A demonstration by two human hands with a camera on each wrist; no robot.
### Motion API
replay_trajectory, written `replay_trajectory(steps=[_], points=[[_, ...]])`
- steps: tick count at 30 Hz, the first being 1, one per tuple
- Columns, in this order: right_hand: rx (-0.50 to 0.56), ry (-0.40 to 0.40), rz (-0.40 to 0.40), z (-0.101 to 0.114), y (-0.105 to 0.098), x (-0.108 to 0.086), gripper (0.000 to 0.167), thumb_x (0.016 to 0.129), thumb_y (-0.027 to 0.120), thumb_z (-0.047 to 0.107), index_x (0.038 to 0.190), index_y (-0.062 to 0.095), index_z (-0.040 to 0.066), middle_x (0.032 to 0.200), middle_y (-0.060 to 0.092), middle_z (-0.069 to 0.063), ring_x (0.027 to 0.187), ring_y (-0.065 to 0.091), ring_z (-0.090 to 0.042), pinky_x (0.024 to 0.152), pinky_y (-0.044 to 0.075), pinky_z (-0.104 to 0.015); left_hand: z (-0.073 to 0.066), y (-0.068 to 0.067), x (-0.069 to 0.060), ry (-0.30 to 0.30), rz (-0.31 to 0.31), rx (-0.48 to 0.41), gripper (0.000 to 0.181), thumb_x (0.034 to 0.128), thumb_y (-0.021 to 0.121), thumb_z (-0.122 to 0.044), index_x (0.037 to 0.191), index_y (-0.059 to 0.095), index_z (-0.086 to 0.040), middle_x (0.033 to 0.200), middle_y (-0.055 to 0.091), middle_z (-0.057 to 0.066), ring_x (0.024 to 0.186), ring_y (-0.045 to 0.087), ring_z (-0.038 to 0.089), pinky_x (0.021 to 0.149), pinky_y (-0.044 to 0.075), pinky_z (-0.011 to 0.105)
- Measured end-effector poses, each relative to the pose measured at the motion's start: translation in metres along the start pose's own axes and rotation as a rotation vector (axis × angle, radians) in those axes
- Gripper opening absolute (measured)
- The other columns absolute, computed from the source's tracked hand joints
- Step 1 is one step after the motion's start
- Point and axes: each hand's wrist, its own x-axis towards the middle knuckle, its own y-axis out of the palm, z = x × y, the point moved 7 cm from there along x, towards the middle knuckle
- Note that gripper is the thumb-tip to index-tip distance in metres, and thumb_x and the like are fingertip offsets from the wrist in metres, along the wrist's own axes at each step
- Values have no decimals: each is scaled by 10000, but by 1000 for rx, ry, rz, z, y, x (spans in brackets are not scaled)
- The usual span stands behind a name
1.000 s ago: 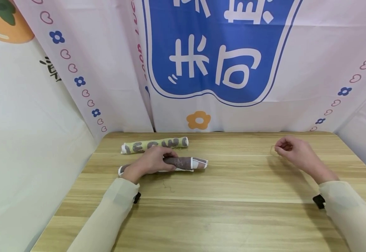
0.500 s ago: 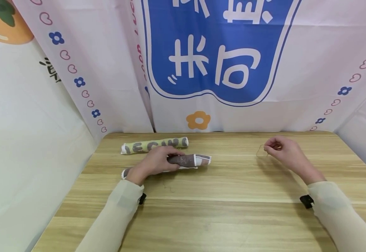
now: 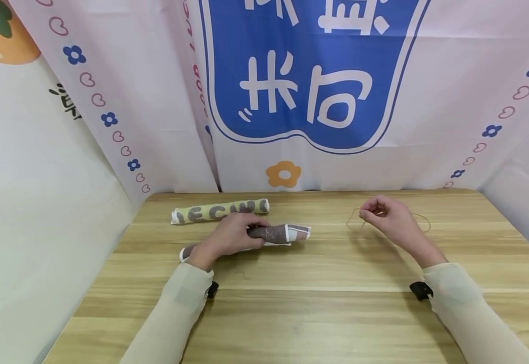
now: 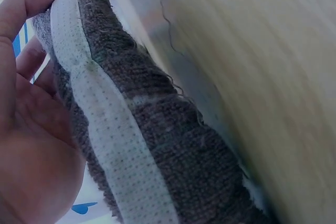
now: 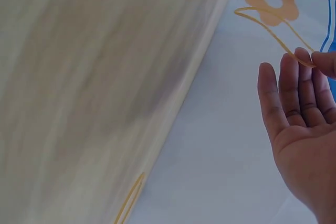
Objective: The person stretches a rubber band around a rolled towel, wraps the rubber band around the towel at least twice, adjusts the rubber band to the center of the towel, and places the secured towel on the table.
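Note:
My left hand (image 3: 231,233) grips a rolled grey-brown towel (image 3: 270,233) from above, fingers and thumb around its middle. The roll lies slanted near the table's left side; the left wrist view shows its white trim strip (image 4: 113,119) and the thumb on it. Over the table to the right, my right hand (image 3: 389,220) pinches a thin yellow rubber band (image 5: 270,32) between thumb and fingertips. Its loop hangs out to the left of the fingers. A second rubber band (image 3: 429,223) lies on the table just right of that hand.
Behind the left hand lies another rolled towel (image 3: 219,211), yellow-green with grey letters. Loose thread (image 4: 167,19) shows beside the grey-brown roll. The wooden table (image 3: 300,323) ends at a printed cloth backdrop (image 3: 246,172).
My right hand has moved left with the rubber band, bringing the second band into sight behind it. The left hand and the grey-brown towel have shifted slightly right.

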Motion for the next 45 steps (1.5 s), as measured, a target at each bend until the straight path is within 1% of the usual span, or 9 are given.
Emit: replay_trajectory(steps=[4, 8, 15, 18, 21, 25, 29, 36, 45], points=[[29, 11, 5, 6, 6, 1, 94, 999, 754, 100, 1040, 714, 24, 974, 743, -97, 870, 676, -150, 732, 540, -196, -2, 0, 2, -29, -13, -11, 318, 867, 830, -193, 1180, 774, -201, 1103, 735, -53, 942, 627, 146, 870, 528, 378], [60, 22, 11, 13, 13, 3, 113, 1007, 752, 132, 1052, 718, 34, 982, 751, -93, 871, 687, -176, 725, 545, -222, -4, 1, 5, -38, -45, -32, 313, 842, 812, -188, 1144, 729, -187, 1070, 726, -36, 933, 635, 149, 869, 534, 391], [95, 43, 24, 20, 22, 6, 104, 1010, 750, 130, 1066, 716, 49, 997, 749, -83, 898, 694, -213, 735, 548, -246, -10, 6, 10, -11, -68, -96, 338, 830, 829, -164, 1138, 693, -150, 1041, 716, -18, 928, 646, 146, 862, 539, 377], [97, 46, 25, 23, 24, 8, 112, 1012, 751, 148, 1072, 719, 59, 998, 751, -76, 898, 691, -221, 727, 545, -255, -13, 8, 12, 0, -69, -109, 340, 848, 875, -200, 1131, 693, -150, 1030, 715, -28, 924, 652, 133, 853, 547, 376], [108, 37, 27, 26, 26, 9, 128, 1014, 752, 163, 1074, 718, 55, 1003, 747, -80, 904, 687, -230, 727, 548, -256, -15, 10, 15, -6, -66, -118, 360, 855, 915, -273, 1119, 694, -168, 1023, 710, -50, 925, 654, 116, 855, 551, 374], [116, 24, 19, 29, 29, 11, 124, 1012, 754, 155, 1068, 716, 51, 995, 746, -79, 901, 687, -228, 727, 550, -250, -18, 11, 18, -14, -64, -126, 372, 856, 921, -334, 1119, 701, -190, 1031, 703, -70, 931, 651, 104, 867, 552, 371], [123, 20, 10, 31, 32, 12, 102, 1005, 757, 135, 1054, 717, 55, 975, 750, -70, 876, 690, -215, 715, 548, -250, -23, 12, 20, -1, -59, -130, 349, 866, 915, -297, 1116, 704, -174, 1041, 711, -46, 947, 661, 124, 867, 558, 380], [143, -23, 15, 40, 38, 13, 78, 999, 750, 79, 1052, 711, 35, 980, 741, -77, 901, 674, -186, 762, 556, -229, -28, 16, 21, -7, -32, -130, 300, 873, 896, -186, 1094, 695, -165, 1054, 734, -6, 975, 682, 151, 860, 566, 372], [143, -63, -1, 44, 39, 13, 64, 999, 751, 81, 1048, 736, 43, 969, 744, -68, 877, 681, -211, 754, 557, -235, -47, 23, 33, 35, -30, -149, 313, 858, 877, -78, 1113, 705, -133, 1080, 732, -4, 1010, 675, 151, 900, 558, 348]])
